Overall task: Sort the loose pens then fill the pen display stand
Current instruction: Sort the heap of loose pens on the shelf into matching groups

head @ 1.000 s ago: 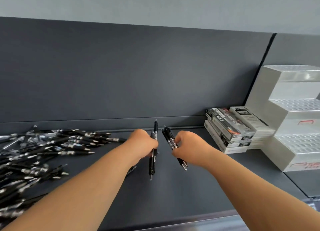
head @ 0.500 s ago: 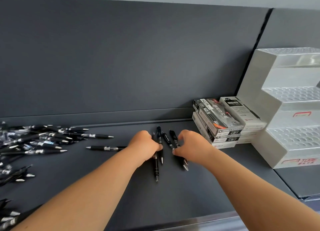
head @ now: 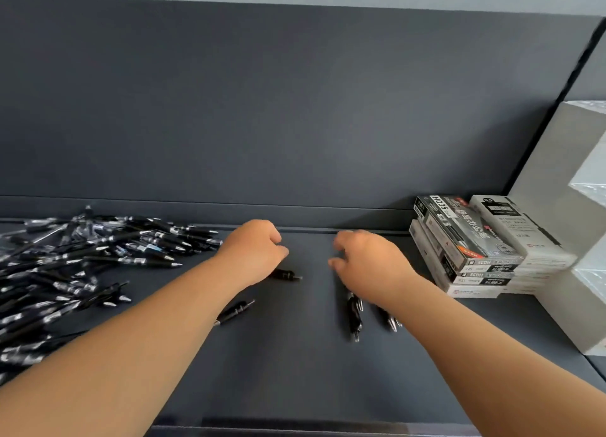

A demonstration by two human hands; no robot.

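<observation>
Left hand [head: 254, 251]: fingers curled tight, cannot tell if gripping anything. Short pen end [head: 283, 275] pokes out under hand at 5 o'clock, flat on table [head: 295, 377]. Second pen [head: 234, 312] lies beside left forearm. Right hand [head: 367, 262], blurred: fingers loosely curled, nothing between them. Pen cluster [head: 354, 317] lies at 6 o'clock below wrist. Loose pen pile [head: 82, 259] at 9 o'clock, display stand [head: 557, 187] at 3 o'clock.

You've got black pens [head: 82, 256] with silver tips on a dark grey counter [head: 295, 371], a matching dark grey back panel [head: 295, 108], black-and-white boxes [head: 465, 239] with red-orange marks, and a white display stand [head: 541, 180].
</observation>
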